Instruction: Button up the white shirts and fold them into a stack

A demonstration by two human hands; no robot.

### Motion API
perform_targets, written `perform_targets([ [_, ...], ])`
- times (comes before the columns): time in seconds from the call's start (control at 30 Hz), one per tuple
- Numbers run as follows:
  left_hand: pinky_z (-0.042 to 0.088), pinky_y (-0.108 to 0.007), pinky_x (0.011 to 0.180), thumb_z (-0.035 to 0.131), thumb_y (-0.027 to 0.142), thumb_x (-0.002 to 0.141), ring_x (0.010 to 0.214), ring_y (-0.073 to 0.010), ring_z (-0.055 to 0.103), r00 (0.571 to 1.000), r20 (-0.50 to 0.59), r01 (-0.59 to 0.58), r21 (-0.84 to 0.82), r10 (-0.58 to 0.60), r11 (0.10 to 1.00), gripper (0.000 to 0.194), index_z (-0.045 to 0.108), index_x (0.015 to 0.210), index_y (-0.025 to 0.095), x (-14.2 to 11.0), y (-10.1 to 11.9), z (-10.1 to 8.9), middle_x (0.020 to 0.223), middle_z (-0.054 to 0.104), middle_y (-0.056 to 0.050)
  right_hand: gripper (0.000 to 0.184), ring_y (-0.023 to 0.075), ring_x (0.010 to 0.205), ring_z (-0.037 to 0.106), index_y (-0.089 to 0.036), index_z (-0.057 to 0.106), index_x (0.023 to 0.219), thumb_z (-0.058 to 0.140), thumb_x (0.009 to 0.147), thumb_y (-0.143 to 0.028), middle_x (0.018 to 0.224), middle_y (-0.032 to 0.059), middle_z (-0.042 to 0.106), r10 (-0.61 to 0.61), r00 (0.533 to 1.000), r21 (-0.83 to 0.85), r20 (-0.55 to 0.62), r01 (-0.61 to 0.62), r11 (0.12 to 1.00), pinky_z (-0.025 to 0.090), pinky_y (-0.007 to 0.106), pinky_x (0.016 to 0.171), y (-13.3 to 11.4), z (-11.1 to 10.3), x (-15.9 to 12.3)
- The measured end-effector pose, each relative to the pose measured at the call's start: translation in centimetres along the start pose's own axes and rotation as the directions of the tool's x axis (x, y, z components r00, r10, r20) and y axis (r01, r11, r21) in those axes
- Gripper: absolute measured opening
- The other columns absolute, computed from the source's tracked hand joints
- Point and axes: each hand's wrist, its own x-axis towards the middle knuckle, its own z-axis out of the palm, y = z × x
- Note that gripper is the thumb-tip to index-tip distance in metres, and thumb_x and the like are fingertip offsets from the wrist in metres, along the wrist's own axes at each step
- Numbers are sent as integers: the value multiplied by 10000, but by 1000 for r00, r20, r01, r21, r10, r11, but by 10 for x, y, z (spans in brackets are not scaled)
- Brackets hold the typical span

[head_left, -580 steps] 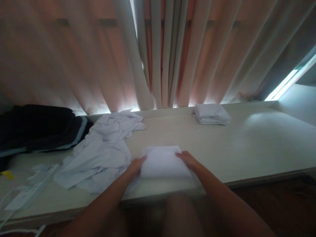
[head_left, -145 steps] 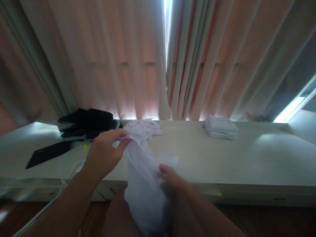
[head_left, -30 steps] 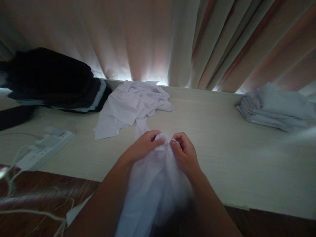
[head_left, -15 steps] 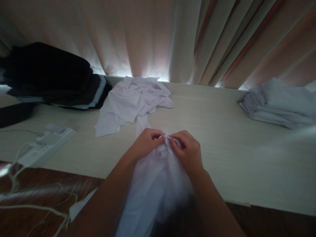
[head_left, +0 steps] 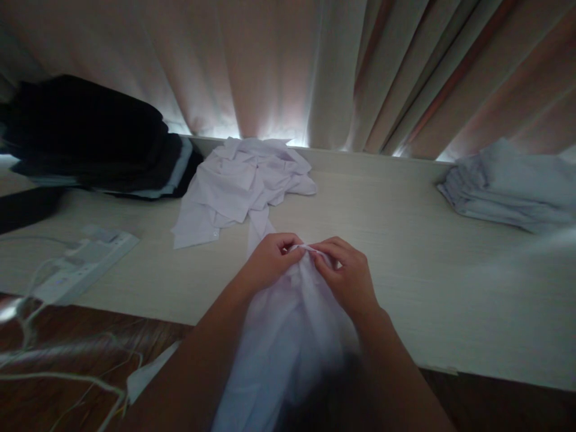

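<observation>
My left hand (head_left: pixel 270 261) and my right hand (head_left: pixel 348 276) pinch the top edge of a white garment (head_left: pixel 283 342) between them, fingers closed and almost touching. The cloth hangs down from my hands over the front edge of the pale table (head_left: pixel 405 240) into my lap. Just beyond my hands a crumpled heap of white shirts (head_left: pixel 238 186) lies on the table. A stack of folded white cloths (head_left: pixel 508 189) sits at the far right.
A pile of dark clothes (head_left: pixel 85 144) lies at the back left. A white power strip (head_left: pixel 85 261) with trailing cables rests near the left front edge. Pale curtains (head_left: pixel 288 66) hang along the table's back. Dark wooden floor shows below.
My hands have shifted slightly, staying pinched together on the garment's top edge. The view has barely moved over the last second.
</observation>
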Motion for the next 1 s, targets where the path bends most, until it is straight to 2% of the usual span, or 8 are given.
perform_targets([
  [0.33, 373, -211, 562, 595, 296, 843, 640, -123, 525, 999, -40, 33, -104, -38, 994, 215, 683, 728, 137, 1, 2, 6, 662, 602, 13, 136, 137, 709, 586, -221, 767, 948, 664, 863, -203, 842, 1, 708, 151, 988, 89, 18, -152, 984, 422, 263, 653, -2, -5, -1],
  [0.53, 372, -214, 561, 597, 308, 850, 640, -124, 526, 999, -43, 19, -42, -21, 999, 211, 700, 772, 141, 0, 2, 8, 677, 618, 9, 152, 149, 767, 611, -232, 774, 972, 645, 892, -248, 881, 12, 718, 168, 985, 129, 36, -171, 977, 439, 271, 704, -3, -5, -1],
  [0.83, 369, -216, 566, 623, 297, 837, 634, -121, 513, 989, -144, 31, -23, -34, 999, 196, 680, 720, 151, -1, 2, 18, 653, 606, 20, 126, 169, 817, 627, -210, 757, 916, 654, 845, -198, 894, 28, 705, 220, 972, 110, -87, -210, 971, 464, 284, 732, -11, 1, -3],
  [1.0, 332, -219, 527, 625, 304, 828, 577, -109, 462, 986, -165, 31, 4, -30, 1000, 239, 653, 647, 151, 0, 1, 17, 579, 536, 38, 104, 170, 789, 617, -186, 738, 895, 662, 831, -219, 872, 32, 702, 233, 968, 113, -88, -223, 968, 467, 286, 727, -10, 6, -5],
])
